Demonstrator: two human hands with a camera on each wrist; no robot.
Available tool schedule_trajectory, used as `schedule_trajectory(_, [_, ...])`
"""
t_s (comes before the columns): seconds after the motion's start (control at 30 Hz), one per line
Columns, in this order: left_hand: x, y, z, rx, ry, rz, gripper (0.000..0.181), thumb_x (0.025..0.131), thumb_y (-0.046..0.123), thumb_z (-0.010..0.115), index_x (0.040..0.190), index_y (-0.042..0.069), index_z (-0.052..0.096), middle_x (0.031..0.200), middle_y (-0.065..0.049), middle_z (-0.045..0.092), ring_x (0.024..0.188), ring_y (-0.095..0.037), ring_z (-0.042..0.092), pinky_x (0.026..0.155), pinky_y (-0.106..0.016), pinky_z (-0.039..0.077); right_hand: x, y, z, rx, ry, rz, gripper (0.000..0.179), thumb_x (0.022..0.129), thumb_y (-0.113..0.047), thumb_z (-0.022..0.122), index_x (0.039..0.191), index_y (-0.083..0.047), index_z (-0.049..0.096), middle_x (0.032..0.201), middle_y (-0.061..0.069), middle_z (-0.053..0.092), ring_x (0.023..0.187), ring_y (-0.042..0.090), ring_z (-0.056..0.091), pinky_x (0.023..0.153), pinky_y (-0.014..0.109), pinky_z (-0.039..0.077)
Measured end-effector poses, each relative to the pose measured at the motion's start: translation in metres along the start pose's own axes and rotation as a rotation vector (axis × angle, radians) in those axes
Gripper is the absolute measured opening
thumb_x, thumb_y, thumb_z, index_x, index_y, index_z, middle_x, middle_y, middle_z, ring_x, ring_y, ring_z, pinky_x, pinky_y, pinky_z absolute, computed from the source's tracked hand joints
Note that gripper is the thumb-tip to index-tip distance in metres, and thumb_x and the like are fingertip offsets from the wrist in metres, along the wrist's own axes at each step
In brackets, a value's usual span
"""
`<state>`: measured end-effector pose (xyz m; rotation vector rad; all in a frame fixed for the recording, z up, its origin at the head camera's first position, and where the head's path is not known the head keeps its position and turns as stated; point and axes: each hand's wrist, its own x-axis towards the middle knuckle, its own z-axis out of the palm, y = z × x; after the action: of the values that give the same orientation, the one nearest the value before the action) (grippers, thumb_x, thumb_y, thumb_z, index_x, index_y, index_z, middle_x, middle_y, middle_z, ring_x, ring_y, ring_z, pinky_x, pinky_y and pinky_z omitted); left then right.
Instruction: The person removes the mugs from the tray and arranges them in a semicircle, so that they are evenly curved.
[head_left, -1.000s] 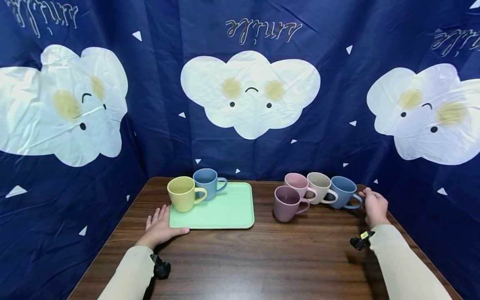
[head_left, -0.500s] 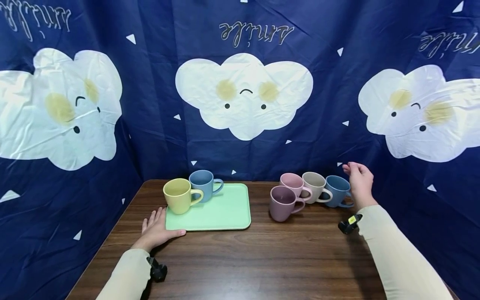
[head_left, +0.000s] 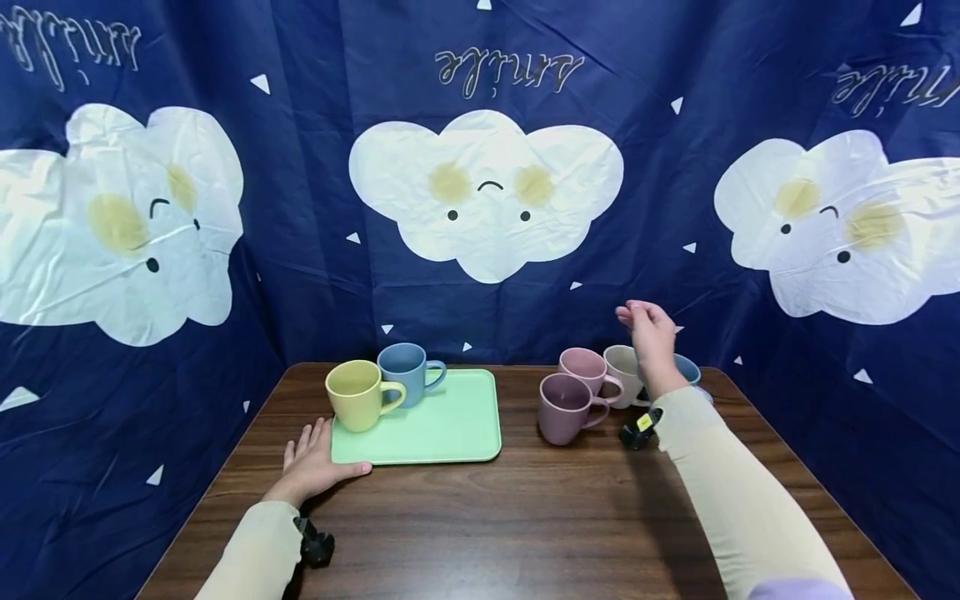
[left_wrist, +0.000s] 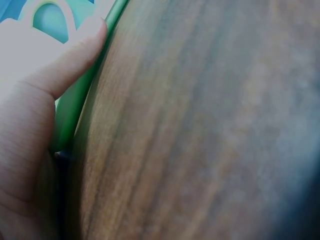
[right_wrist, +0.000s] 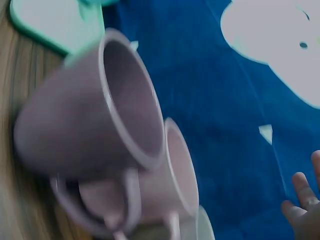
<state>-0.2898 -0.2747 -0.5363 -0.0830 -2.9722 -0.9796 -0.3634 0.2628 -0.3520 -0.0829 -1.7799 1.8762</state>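
My left hand [head_left: 311,465] rests at the front left corner of a mint green tray [head_left: 450,433], thumb along its front edge and fingers spread up its left side. In the left wrist view the thumb [left_wrist: 75,60] lies across the tray's rim. A yellow mug [head_left: 352,400] and a blue mug [head_left: 402,375] stand on the tray. Holding nothing, my right hand [head_left: 651,346] is raised over the right-hand mugs, fingers loosely bent. Below it stand a beige mug [head_left: 621,375] and a second blue mug [head_left: 686,368], partly hidden by the hand and sleeve.
A plum mug [head_left: 562,412] stands in front of a pink mug [head_left: 581,363], left of the beige one, handles pointing right. All are upright on the brown wooden table [head_left: 480,525]. A dark blue curtain [head_left: 322,275] printed with clouds closes off the back and sides.
My right hand has risen from beside the right blue mug's handle and swung left above the mugs, carrying nothing. The left hand, tray and mugs stay put; the head view shifted slightly.
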Motion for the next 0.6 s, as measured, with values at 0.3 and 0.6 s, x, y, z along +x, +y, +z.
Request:
schedule_trajectory(0.3, [-0.006,0.013,-0.008,0.032,-0.047,-0.032,0.135,0.074,0.069,0.078,0.158,-0.009,0.006,0.16,-0.04,0.001,0.147,-0.057,-0.006,0.111,-0.073,-0.009,-0.016,0.001,0.064,0.022,-0.096,0.003,0.03,0.105,-0.018,0.055,0.119,0.007,0.063,0.092,0.0,0.077,0.089,0.012,0.072,0.081,0.022,0.05])
schedule_trajectory(0.6, [-0.005,0.011,-0.006,0.023,-0.034,-0.025,0.136,0.072,0.07,0.078,0.157,-0.01,0.008,0.159,-0.041,0.002,0.147,-0.058,-0.005,0.11,-0.074,-0.01,-0.037,0.014,0.122,0.07,-0.189,0.03,0.029,0.104,-0.017,0.056,0.117,0.007,0.065,0.107,0.018,0.075,0.109,0.037,0.068,0.084,0.03,0.051])
